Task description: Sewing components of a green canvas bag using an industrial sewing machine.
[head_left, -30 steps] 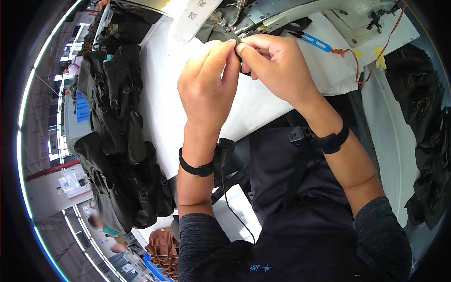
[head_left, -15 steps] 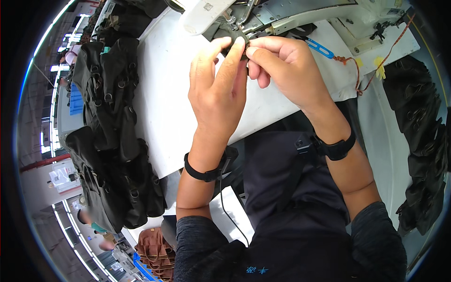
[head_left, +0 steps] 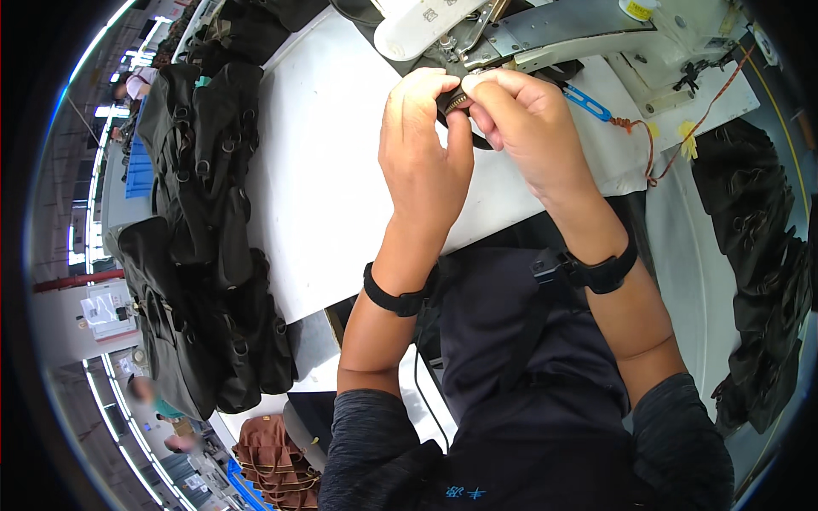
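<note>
Both hands are together at the sewing machine point(head_left: 443, 34), close to its presser foot. Between them is a dark fabric piece with a brass-toothed zipper point(head_left: 457, 102); part of it curves down behind the fingers. My left hand point(head_left: 423, 140) pinches its left side with thumb and forefinger. From the right, my right hand point(head_left: 530, 123) grips the zipper end, thumb against curled fingers. The fingertips nearly meet, so much of the fabric is hidden. To the right of my right hand lie blue thread snips point(head_left: 588, 104), tied to an orange cord point(head_left: 652, 157).
Dark bags with metal rings point(head_left: 200, 255) are heaped along the left of the white tabletop point(head_left: 315, 170). More dark pieces point(head_left: 754, 255) hang at the far right. Brown bags point(head_left: 273, 460) stand at lower left. A small round yellow-and-white container point(head_left: 637, 10) sits on the machine.
My left hand has turned and shifted right, its spread fingers drawing in to a pinch. The brass zipper teeth now show between the hands. The whole view has shifted slightly.
</note>
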A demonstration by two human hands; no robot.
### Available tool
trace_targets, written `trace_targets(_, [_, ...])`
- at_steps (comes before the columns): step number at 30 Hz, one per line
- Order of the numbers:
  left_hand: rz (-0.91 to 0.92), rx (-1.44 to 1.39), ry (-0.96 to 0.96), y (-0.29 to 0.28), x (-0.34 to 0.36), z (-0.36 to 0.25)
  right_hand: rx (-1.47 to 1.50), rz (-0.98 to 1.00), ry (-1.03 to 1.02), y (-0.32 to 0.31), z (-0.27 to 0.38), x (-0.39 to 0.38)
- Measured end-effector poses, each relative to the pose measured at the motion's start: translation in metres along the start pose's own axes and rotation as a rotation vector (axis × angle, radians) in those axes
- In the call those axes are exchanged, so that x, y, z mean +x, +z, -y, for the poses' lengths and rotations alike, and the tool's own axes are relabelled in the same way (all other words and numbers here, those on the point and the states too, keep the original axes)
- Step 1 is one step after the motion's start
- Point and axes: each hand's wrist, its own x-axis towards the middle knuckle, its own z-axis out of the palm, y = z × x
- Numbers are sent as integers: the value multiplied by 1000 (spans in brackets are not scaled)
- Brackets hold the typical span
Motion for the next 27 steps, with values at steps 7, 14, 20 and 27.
trace_targets(7, [-5, -17, 189, -12, 10, 20, -146, -100, -154, 10, -2, -2])
trace_targets(14, [-5, -68, 188, -10, 8, 25, -288, -52, -156, 1, 5, 2])
trace_targets(20, [-15, -72, 177, -8, 8, 27, -261, -36, -51, 1, 11, 5])
trace_targets(27, [15, 32, 223, -10, 13, 22, -86, 7, 128, -3, 24, 6])
